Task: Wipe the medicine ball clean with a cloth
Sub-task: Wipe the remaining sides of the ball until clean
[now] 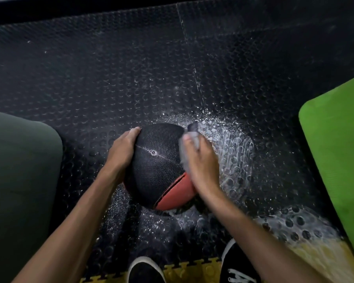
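Note:
A black and red medicine ball [157,164] rests on the black studded floor mat [110,78] in the middle of the view. A pale seam with a valve hole runs across its black top. My left hand [121,149] holds the ball's left side, fingers spread over the curve. My right hand [200,164] presses a grey cloth [189,137] against the ball's right side; the hand is motion-blurred, and most of the cloth is hidden under the palm.
White dust or powder [229,144] is scattered on the mat to the right of the ball. A green pad [335,152] stands at the right, a dark green pad [18,170] at the left. My black shoes [145,270] are at the bottom on yellow tiles [188,270].

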